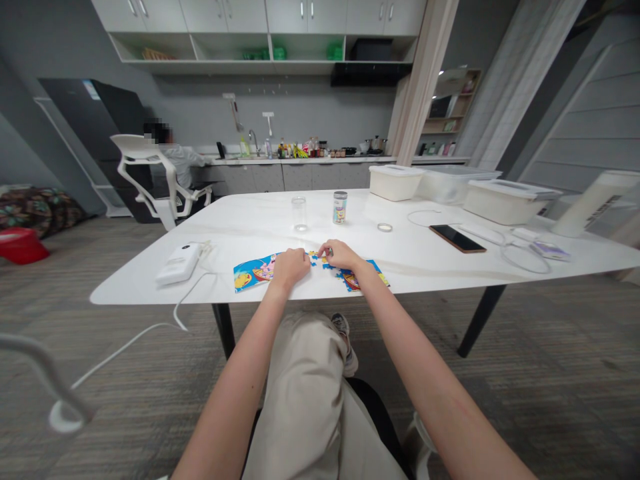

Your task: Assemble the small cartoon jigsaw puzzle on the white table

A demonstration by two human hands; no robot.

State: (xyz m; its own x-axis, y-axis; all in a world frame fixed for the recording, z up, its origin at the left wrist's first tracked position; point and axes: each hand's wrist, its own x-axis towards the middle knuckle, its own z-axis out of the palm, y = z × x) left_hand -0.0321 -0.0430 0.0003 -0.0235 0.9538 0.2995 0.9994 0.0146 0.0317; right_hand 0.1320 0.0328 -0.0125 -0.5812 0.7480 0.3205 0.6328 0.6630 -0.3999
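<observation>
A colourful jigsaw puzzle (253, 272) lies flat near the front edge of the white table (350, 227). My left hand (290, 265) rests on its middle with the fingers curled down onto the pieces. My right hand (341, 254) sits just to the right, fingers bent and pinching at a small puzzle piece by the puzzle's upper edge. Both hands cover the centre of the puzzle, so what lies under them is hidden.
An empty clear jar (299, 213), a patterned jar (340, 207) and a lid (385, 227) stand behind the puzzle. A white power bank (179, 263) with cable lies left. A phone (457, 238), cables and white lidded boxes (505, 200) lie right. A person sits at the far counter.
</observation>
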